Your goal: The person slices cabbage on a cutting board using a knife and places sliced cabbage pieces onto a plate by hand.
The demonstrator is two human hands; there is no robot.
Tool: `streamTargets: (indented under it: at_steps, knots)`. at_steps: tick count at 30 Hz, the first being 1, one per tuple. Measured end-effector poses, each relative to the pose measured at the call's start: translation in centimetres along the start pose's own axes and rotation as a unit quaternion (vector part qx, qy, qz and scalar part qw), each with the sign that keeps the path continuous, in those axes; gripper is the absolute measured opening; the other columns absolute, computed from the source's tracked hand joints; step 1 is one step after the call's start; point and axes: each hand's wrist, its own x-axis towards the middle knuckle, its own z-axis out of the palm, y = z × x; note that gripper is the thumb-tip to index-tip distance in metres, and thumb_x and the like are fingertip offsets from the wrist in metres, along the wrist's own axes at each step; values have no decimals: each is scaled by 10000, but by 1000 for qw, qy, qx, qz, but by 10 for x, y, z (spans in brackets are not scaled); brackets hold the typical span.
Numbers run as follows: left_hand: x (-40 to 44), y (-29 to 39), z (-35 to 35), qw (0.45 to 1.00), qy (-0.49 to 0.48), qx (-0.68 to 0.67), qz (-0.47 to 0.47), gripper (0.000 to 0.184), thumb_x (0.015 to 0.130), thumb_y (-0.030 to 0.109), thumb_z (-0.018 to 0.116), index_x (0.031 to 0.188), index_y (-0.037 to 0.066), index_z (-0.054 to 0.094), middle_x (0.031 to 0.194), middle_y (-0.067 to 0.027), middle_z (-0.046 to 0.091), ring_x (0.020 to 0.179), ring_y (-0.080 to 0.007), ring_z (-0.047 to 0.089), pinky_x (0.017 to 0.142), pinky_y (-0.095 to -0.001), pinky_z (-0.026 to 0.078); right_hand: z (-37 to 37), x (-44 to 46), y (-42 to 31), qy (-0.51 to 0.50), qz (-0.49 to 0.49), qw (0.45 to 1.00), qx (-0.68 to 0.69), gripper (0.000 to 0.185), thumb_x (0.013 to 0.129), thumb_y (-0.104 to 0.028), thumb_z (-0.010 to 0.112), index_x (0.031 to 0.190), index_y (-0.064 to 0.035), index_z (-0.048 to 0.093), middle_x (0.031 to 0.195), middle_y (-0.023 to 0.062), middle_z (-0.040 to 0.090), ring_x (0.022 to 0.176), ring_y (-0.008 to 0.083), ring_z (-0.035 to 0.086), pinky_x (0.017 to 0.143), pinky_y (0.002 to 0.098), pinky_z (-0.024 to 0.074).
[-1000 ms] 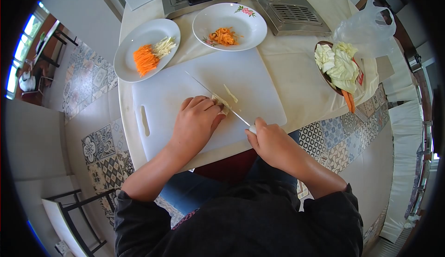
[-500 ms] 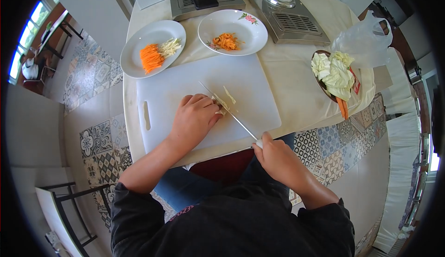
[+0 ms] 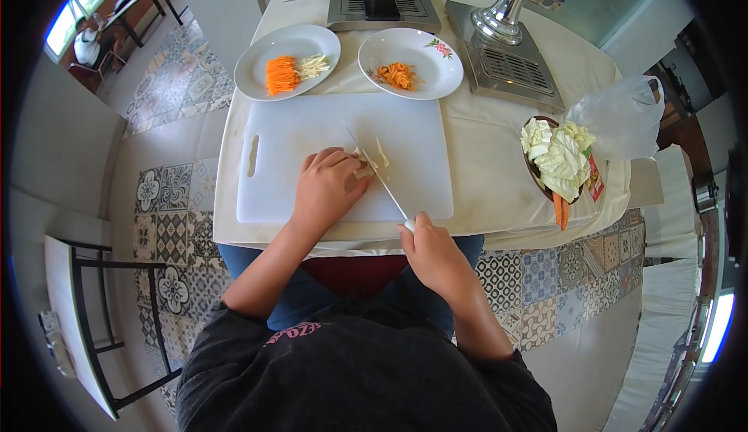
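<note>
My left hand [image 3: 330, 186] presses down on the white cutting board [image 3: 273, 190], its fingers curled over pale cabbage pieces [image 3: 365, 170] that are mostly hidden beneath them. A knife [image 3: 393, 198] with a white handle is gripped in my right hand [image 3: 433, 251]. Its blade slants up and left across the board, right beside my left fingertips and against the cut pieces. Just right of the blade lies a loose pale strip [image 3: 382, 152].
Behind the board, one plate [image 3: 248, 81] holds orange and pale shreds; a flowered plate [image 3: 442, 81] holds orange scraps. Cabbage leaves [image 3: 562, 163] and carrots [image 3: 561, 211] sit at right near a plastic bag [image 3: 619, 124]. Metal stands [image 3: 510, 66] and a phone [image 3: 380, 3] are farther back.
The head view has shifted and turned, so the board now looks straighter. Both hands keep their holds; the knife stays against the cabbage at a slightly steeper angle in view.
</note>
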Motion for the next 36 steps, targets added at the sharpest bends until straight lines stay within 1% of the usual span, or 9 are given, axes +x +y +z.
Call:
streamTargets:
  at_steps: [5, 11, 14, 21, 24, 27, 30, 33, 36]
  knots:
    - [-7, 7, 4, 999, 40, 5, -34, 236, 797, 197, 773, 1006, 104, 716, 1145, -58, 716, 1188, -303, 608, 1056, -457, 416, -6, -15, 3, 9, 15, 998, 64, 330, 1022, -264, 514, 1067, 57, 455, 830, 339, 656, 846, 539, 631, 732, 588, 494]
    - [-10, 3, 2, 998, 45, -26, -35, 275, 784, 125, 782, 1050, 94, 717, 1159, -78, 713, 1164, -304, 617, 1032, -456, 430, -9, -22, 12, 14, 12, 995, 97, 303, 1014, -236, 527, 1146, 31, 467, 861, 309, 673, 864, 508, 652, 746, 536, 494]
    - [-10, 3, -1, 998, 10, -50, -32, 258, 835, 202, 763, 1069, 104, 719, 1175, -59, 708, 1194, -292, 599, 1087, -491, 383, -10, -23, 8, 11, -3, 993, 115, 287, 1014, -220, 529, 1136, 34, 473, 877, 306, 675, 865, 503, 652, 746, 545, 492]
    - [-11, 4, 0, 998, 8, -49, -28, 303, 836, 221, 770, 1112, 110, 709, 1181, -59, 708, 1197, -298, 594, 1100, -494, 378, 6, -22, 11, 53, -53, 988, 136, 307, 1036, -189, 504, 1204, 67, 515, 1024, 318, 673, 956, 485, 650, 798, 527, 510]
    - [-11, 7, -1, 999, 11, -36, -26, 307, 835, 218, 769, 1117, 111, 708, 1200, -59, 695, 1204, -298, 587, 1098, -487, 380, 8, -23, 12, 91, -84, 990, 73, 338, 1040, -184, 498, 1256, 75, 520, 1045, 316, 675, 975, 485, 650, 817, 517, 519]
    - [-11, 10, -3, 999, 26, -25, -26, 293, 833, 209, 765, 1104, 111, 715, 1192, -56, 683, 1184, -294, 586, 1085, -481, 387, 13, -22, 11, 121, -92, 983, 103, 332, 1059, -181, 485, 1288, 56, 526, 999, 294, 674, 968, 470, 657, 818, 470, 509]
    - [-12, 11, -3, 998, 28, -41, -36, 274, 832, 197, 760, 1090, 112, 723, 1164, -51, 678, 1152, -283, 591, 1072, -476, 392, 13, -21, 9, 122, -106, 980, 115, 363, 1057, -161, 485, 1364, 32, 475, 991, 294, 673, 942, 475, 659, 806, 468, 509]
    - [-10, 11, -4, 998, 18, -44, -35, 263, 836, 193, 757, 1086, 115, 726, 1137, -41, 680, 1131, -268, 596, 1069, -474, 390, 0, -25, -9, 50, -67, 983, 163, 432, 1036, -112, 488, 1425, 40, 376, 1090, 317, 663, 982, 485, 654, 845, 525, 519]
    - [-10, 11, -3, 999, 18, -32, -39, 271, 843, 199, 754, 1100, 120, 720, 1141, -30, 683, 1137, -256, 597, 1082, -484, 379, 4, -26, -9, 56, -119, 979, 157, 471, 1028, -86, 491, 1458, 18, 327, 1076, 326, 661, 981, 488, 653, 846, 527, 517]
